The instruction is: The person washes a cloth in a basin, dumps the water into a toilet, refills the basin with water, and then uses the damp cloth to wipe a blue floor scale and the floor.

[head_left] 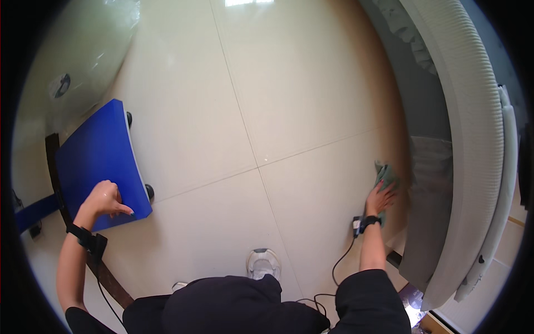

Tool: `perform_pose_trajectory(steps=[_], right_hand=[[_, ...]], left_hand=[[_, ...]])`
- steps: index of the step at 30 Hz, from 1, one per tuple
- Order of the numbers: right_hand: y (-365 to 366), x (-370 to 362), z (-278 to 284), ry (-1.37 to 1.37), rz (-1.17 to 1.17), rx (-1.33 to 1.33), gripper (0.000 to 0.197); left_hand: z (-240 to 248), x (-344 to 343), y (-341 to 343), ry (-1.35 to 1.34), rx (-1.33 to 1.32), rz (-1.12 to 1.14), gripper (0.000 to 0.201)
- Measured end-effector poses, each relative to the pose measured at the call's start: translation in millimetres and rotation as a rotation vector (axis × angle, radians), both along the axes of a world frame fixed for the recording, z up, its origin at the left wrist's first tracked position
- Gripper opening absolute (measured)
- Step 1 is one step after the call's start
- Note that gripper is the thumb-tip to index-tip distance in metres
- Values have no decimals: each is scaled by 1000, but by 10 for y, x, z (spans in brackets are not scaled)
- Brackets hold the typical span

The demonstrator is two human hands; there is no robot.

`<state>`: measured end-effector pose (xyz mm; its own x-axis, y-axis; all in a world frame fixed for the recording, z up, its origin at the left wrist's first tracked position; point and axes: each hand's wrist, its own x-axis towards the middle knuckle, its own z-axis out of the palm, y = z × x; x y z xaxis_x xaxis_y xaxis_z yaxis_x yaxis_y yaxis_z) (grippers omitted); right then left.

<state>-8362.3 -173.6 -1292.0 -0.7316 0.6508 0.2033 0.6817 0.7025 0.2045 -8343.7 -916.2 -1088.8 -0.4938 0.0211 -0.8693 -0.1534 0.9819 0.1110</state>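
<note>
Curled into a loose fist with the thumb sticking out, my left hand [105, 199] rests on the near part of a bright blue board [94, 150] with a pale edge. Dark round parts show under its right side. No object can be seen in that hand. Over on the right, my right hand [381, 197] presses a crumpled grey-green cloth [384, 171] against the tiled floor [311, 122]. Its fingers lie spread over the cloth and hide part of it. Both wrists wear black bands with small cabled devices.
A bed or padded couch [473, 133] with ribbed cream edging and grey fabric runs along the right. Behind the blue board stands a large translucent plastic-wrapped thing [89, 61]. A dark cable [336, 267] trails from my right wrist. My shoe [263, 263] stands near the bottom middle.
</note>
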Motion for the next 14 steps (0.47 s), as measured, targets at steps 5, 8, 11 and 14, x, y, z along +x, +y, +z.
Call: perform_pose_trajectory(steps=[5, 8, 11, 14], right_hand=[[206, -1376, -118, 157, 298, -23, 56], [83, -2079, -130, 157, 309, -110, 57], [-181, -2717, -158, 99, 287, -84, 56], [-921, -3305, -132, -34, 305, -154, 61]], left_hand=[[-16, -204, 35, -235, -79, 91, 40], [-50, -239, 10, -250, -103, 82, 41], [-85, -284, 5, -263, -122, 28, 42], [-136, -260, -60, -279, -130, -40, 46]])
